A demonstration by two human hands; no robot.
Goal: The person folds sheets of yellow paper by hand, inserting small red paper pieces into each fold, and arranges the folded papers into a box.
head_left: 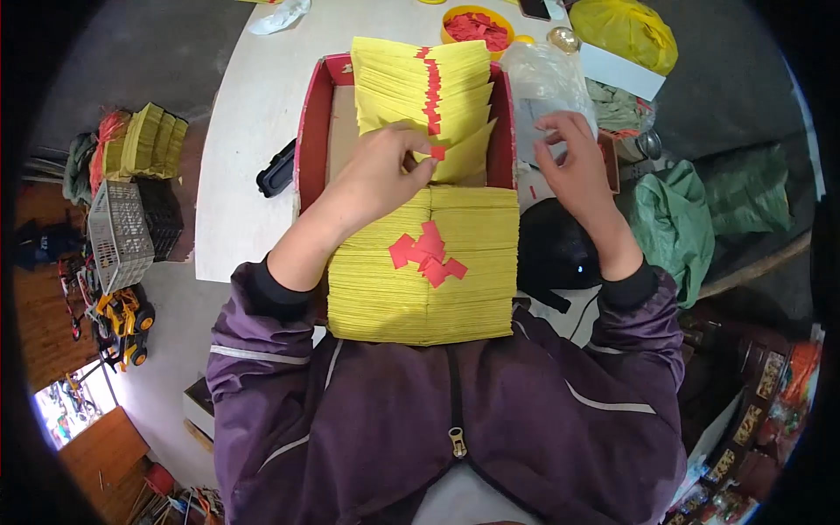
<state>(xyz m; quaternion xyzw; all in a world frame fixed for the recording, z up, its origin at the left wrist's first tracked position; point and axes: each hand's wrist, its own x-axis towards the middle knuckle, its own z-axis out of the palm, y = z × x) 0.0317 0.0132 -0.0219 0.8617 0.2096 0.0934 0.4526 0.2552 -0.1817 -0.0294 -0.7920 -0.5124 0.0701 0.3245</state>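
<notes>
My left hand (385, 171) pinches a small red paper square (438, 153) against the front sheet of a fanned stack of yellow paper (381, 83). A line of overlapping red squares (431, 87) runs down that stack, which leans inside a red-edged cardboard box (316, 122). To the right of the box, my right hand (577, 166) is raised with its fingers curled but apart, and nothing shows in them. Nearer my body, a thick block of folded yellow paper (472, 297) carries a loose pile of red squares (429, 249).
On the white table (254, 175) stand a yellow bowl of red pieces (477, 31), a clear plastic bag (547, 74) and a yellow bag (626, 35). A black object (278, 168) lies left of the box. Below my right hand sits a dark rounded item (560, 254).
</notes>
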